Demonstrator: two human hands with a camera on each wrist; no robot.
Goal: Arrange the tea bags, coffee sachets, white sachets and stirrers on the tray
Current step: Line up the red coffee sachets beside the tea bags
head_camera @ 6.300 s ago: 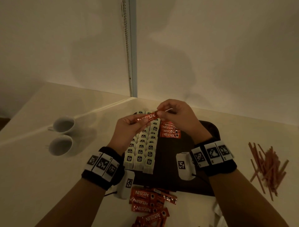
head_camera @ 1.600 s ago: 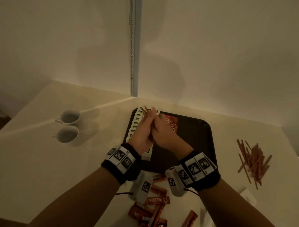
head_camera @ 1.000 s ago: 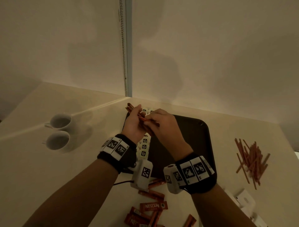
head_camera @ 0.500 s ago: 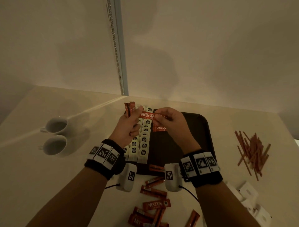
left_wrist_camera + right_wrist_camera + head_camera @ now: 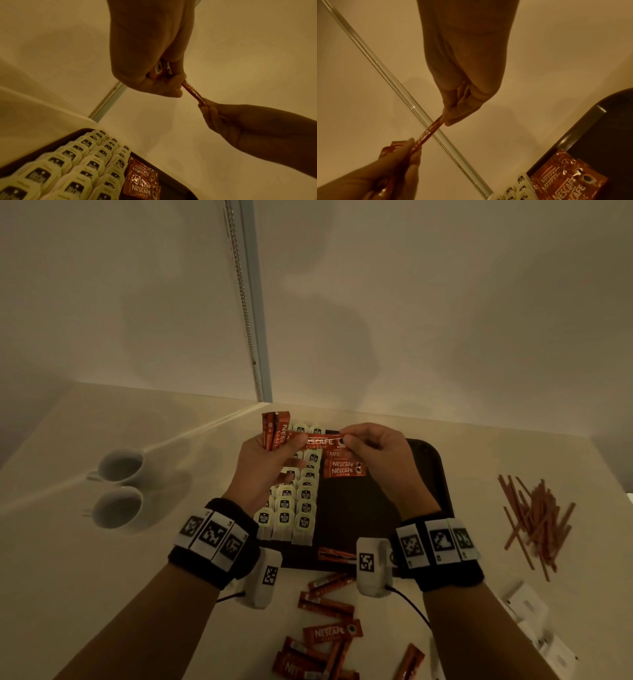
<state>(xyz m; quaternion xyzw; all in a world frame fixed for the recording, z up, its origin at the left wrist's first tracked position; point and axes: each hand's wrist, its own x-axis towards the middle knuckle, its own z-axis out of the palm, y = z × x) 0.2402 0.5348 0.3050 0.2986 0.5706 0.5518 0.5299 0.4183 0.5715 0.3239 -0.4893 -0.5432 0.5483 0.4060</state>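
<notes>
My left hand (image 5: 265, 465): raised ahead of me, back toward the head camera; fingers (image 5: 164, 86) curled, thumb pressed against them, pinching one end of something thin; more of the same clamped upright in the palm. My right hand (image 5: 380, 455): raised level with the left, just beside it; thumb and forefinger pinching the other end, remaining fingers (image 5: 453, 108) folded loosely underneath. The two hands apart, joined only by what they hold between them. My forearms: bare, reaching forward and converging toward the middle. My wrists: each wrapped in a black band with white square markers, a small white camera unit slung beneath.
</notes>
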